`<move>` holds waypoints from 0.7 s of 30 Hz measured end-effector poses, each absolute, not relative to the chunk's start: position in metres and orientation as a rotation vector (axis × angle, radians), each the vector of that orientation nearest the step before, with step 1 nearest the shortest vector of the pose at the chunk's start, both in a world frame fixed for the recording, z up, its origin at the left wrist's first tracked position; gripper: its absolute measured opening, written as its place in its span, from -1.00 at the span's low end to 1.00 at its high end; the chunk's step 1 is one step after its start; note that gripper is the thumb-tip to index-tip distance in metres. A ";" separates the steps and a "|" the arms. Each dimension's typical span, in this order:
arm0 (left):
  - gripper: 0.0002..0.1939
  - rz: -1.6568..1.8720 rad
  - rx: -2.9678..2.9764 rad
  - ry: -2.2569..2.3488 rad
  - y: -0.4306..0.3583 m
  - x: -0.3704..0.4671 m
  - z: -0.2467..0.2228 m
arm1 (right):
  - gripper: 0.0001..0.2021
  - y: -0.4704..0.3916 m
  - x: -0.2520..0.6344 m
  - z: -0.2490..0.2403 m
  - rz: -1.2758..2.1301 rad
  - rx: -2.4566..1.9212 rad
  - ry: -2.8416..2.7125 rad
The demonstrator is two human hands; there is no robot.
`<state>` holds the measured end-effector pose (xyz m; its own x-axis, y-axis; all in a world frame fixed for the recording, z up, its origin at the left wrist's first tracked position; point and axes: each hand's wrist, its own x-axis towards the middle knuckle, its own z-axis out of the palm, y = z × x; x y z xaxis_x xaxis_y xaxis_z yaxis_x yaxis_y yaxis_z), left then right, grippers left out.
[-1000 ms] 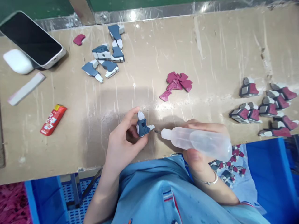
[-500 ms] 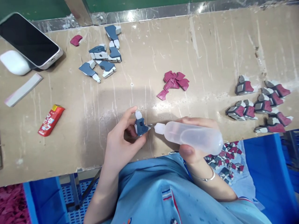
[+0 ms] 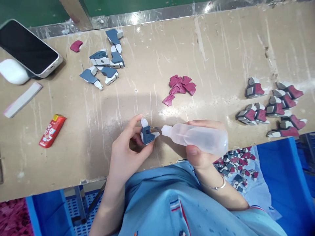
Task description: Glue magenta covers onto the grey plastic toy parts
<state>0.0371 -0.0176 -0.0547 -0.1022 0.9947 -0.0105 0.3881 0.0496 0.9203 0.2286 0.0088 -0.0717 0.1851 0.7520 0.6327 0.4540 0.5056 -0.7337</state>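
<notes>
Between the thumb and fingers of my left hand [image 3: 130, 146] is a small dark blue and white piece [image 3: 147, 133], held upright above the table. My right hand [image 3: 203, 154] is wrapped round a translucent squeeze bottle [image 3: 197, 137] lying sideways, its thin tip pointing left at the piece's upper right side. Whether the tip touches the piece I cannot tell. Beyond the hands lies a small pile of magenta parts [image 3: 178, 88]. Several blue and white pieces [image 3: 113, 71] lie at the upper left, near a single magenta part [image 3: 76, 46].
Several assembled magenta, grey and white pieces [image 3: 275, 108] stand at the right. A phone [image 3: 29, 47], a white case [image 3: 13, 71], a pale strip [image 3: 23, 99] and a red packet [image 3: 52, 131] lie at the left. Blue bins [image 3: 283, 173] sit below the table edge [image 3: 95, 179].
The bottle has moved slightly left and its tip now sits higher against the piece, over its upper right side. The whole view has shifted a little. Both hands keep their holds.
</notes>
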 end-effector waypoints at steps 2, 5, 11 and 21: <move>-0.36 1.030 1.423 1.593 -0.017 0.037 -0.054 | -0.64 0.007 0.228 -0.073 0.316 -1.116 -1.445; -0.36 1.011 1.424 1.595 -0.017 0.036 -0.054 | -0.65 0.004 0.227 -0.075 0.383 -1.106 -1.424; -0.37 1.012 1.366 1.627 -0.020 0.037 -0.053 | -0.50 0.033 0.264 -0.077 1.019 -1.024 -1.229; -0.43 0.949 1.282 1.672 -0.021 0.039 -0.045 | -0.03 0.057 0.314 -0.051 1.297 -1.104 -1.408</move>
<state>0.0387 -0.0213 -0.0453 -0.1585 0.9755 -0.1528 0.3687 0.2020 0.9073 0.3143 0.0569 -0.0511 -0.1978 0.9793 0.0436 0.0372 0.0520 -0.9980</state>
